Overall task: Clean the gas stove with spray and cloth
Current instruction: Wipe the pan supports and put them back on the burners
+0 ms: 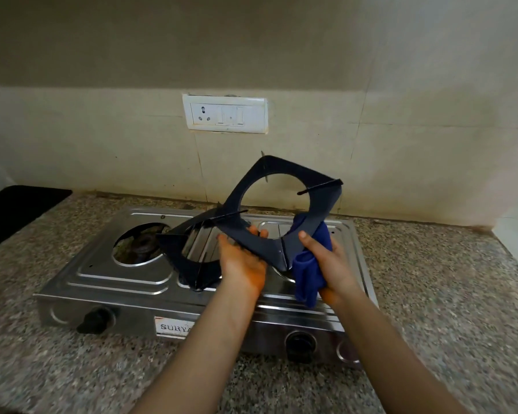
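Observation:
A steel two-burner gas stove [102, 270] stands on the granite counter. My left hand [241, 258] grips the lower edge of a dark square pan support [320, 204], holding it tilted up above the stove. My right hand [326, 261] holds a blue cloth [308, 276] pressed against that support's right side. A second dark pan support [177, 252] lies askew on the stove's middle, partly over the left burner [141, 245]. No spray bottle is in view.
Two black knobs, the left knob [95, 319] and the right knob [299, 343], sit on the stove front. A white switch and socket plate [226, 113] is on the tiled wall behind. A black mat [15, 213] lies at the far left of the speckled counter [446, 294].

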